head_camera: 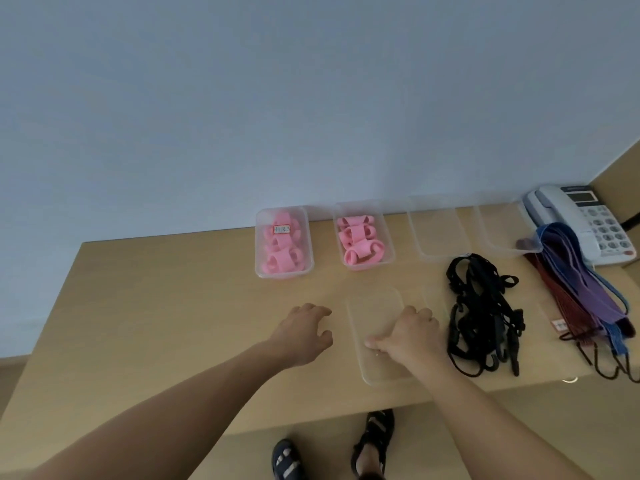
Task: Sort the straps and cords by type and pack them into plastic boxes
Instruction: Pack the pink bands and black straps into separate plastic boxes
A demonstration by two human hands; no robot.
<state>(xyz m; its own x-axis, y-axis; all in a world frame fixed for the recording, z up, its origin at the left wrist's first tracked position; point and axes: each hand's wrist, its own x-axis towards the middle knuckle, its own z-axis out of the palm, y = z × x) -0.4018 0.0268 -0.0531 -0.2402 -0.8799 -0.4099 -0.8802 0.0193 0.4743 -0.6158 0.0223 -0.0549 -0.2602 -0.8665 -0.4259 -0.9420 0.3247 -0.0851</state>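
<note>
Along the table's [173, 289] far edge, 2 boxes [390, 252] hold pink straps [358, 249]; 2 empty boxes [438, 233] wait. Black straps [485, 317] and coloured cords [581, 289] lie unpacked. The right hand [408, 337] pinches a clear lid [374, 306]; the left hand [304, 332] hovers loosely curled, holding nothing.

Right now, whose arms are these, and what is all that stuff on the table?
They belong to a person wearing a camera on the head, so you look down just as they do. The left hand holds nothing. The right hand grips a clear plastic piece, a box or a lid, on the wooden table. Behind it stand a lidded box and an open box, both holding pink straps, then two empty boxes. On the right lie black straps, coloured cords and a telephone.
</note>
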